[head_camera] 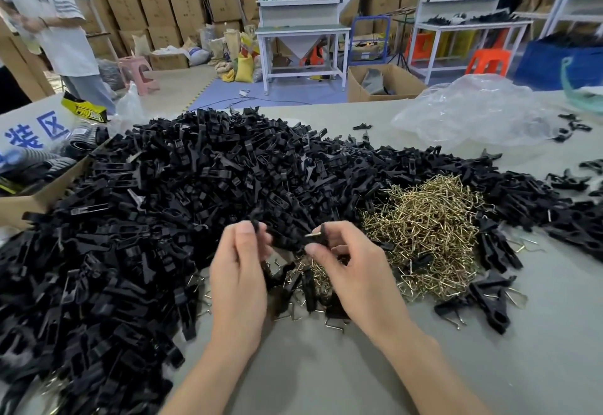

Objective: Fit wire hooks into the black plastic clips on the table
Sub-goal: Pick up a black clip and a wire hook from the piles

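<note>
A huge heap of black plastic clips (169, 186) covers the left and middle of the table (326, 375). To its right lies a mound of brass wire hooks (434, 225). My left hand (239, 277) pinches a black clip piece (257, 226) between thumb and fingertips. My right hand (352, 268) pinches another black clip (323, 235) with a brass hook tip (311, 234) sticking out toward the left hand. Both hands hover just above the front edge of the heap, a small gap between the two pieces. Several fitted clips (483, 300) lie at the right.
A cardboard box (19, 206) with black parts stands at the left table edge. A crumpled clear plastic bag (473, 111) lies at the back right. A person in a white shirt (58, 23) stands far left. Benches and stacked cartons fill the background.
</note>
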